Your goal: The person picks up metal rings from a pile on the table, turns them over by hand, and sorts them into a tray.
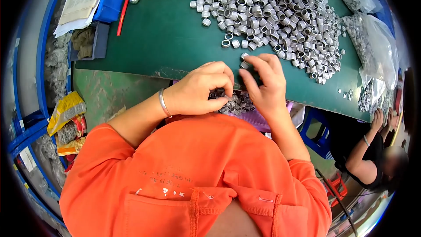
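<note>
Many short grey metal rings (280, 13) lie heaped on the green table. Just off the near side of the heap, two rings (244, 60) sit by the fingertips of my right hand (266, 83). Its thumb and forefinger are apart, with the forefinger right at these rings. My left hand (206, 85), with a metal bangle on the wrist, is closed in a pinch over the table's near edge. What its fingertips hold, if anything, I cannot tell. Below both hands, more rings (239, 103) fill a purple basket (256, 120) in front of my body, partly hidden by the hands.
The green table (149, 39) carries a red pen (126, 11) and a blue tray (112, 0) with papers at left. Plastic bags of parts (372, 44) stand at right. Another person (368, 153) works at the right edge, near a blue stool (318, 134).
</note>
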`<state>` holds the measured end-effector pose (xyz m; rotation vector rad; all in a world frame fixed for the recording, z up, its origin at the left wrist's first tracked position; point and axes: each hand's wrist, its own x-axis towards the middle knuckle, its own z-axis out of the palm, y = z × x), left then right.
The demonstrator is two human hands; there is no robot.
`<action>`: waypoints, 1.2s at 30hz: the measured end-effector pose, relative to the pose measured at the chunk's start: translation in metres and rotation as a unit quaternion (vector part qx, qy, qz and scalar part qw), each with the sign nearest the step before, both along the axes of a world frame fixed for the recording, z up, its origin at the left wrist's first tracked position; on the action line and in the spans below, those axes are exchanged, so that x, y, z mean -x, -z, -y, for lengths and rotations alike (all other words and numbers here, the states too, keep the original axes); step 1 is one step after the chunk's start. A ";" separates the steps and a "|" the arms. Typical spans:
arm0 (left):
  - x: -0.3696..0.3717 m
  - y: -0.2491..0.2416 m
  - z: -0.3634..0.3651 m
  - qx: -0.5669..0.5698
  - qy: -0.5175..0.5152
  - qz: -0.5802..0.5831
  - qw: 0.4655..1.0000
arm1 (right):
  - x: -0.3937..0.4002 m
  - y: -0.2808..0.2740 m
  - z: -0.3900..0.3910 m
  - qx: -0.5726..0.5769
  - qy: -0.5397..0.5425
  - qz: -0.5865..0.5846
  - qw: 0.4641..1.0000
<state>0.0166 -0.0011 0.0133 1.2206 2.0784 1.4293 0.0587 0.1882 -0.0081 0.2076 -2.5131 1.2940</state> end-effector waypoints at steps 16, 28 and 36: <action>-0.006 0.013 -0.017 -0.104 -0.154 0.254 0.949 | -0.016 0.000 0.001 0.311 -0.027 0.071 0.947; -0.006 0.008 -0.004 -0.080 -0.122 0.042 0.988 | -0.013 -0.002 0.000 0.188 -0.095 0.002 0.978; -0.002 -0.007 0.005 0.012 -0.043 0.009 0.999 | 0.010 0.001 0.004 -0.025 0.017 -0.036 0.999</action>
